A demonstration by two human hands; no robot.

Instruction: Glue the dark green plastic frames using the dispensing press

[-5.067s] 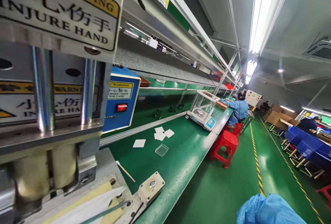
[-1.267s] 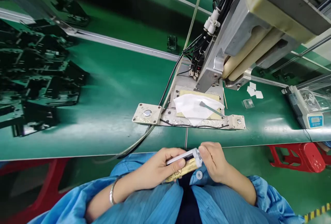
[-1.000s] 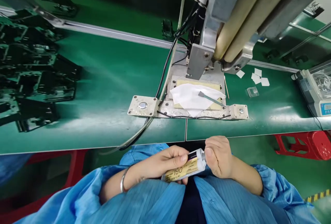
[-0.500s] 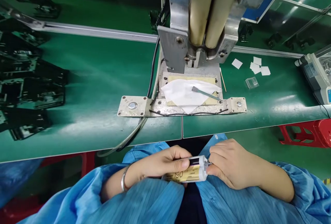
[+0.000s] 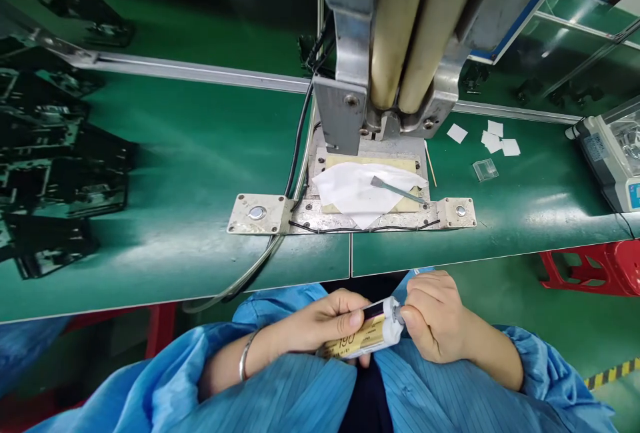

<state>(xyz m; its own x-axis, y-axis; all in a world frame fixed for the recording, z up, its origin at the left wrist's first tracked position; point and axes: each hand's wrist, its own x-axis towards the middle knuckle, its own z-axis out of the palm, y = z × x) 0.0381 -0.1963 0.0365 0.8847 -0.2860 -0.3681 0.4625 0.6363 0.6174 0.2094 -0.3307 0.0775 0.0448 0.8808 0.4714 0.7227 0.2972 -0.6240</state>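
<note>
The cartridge (image 5: pixel 369 333), a gold-labelled twin-barrel body with "190" printed on it, is held in front of the person's torso, just short of the front edge of the counter (image 5: pixel 195 173) and not resting on it. The left hand (image 5: pixel 333 321) is closed around the rear of the body, thumb along the upper side and fingers passing beneath, with fingertips showing below. The right hand (image 5: pixel 435 316) is curled almost into a fist, its thumb and forefinger pinching the grey tip (image 5: pixel 399 315) at the front end; whether a separate cap sits inside those fingers cannot be told. The principal risk, in this inspector's judgement, is slippage: should the right hand twist or pull while the left grip is slack, the smooth body could turn in the palm or drop past the counter's edge. Too firm a squeeze by the left hand could force contents out at the tip and soil the fingers or the blue sleeve (image 5: pixel 543 359). A sudden release at the tip could jerk both hands apart. As to orientation, the cartridge's long axis runs crosswise before the body, nearer sideways than fore-and-aft; the tip points to the person's right and slightly toward the counter, the rear end to the left and slightly back toward the torso.
</note>
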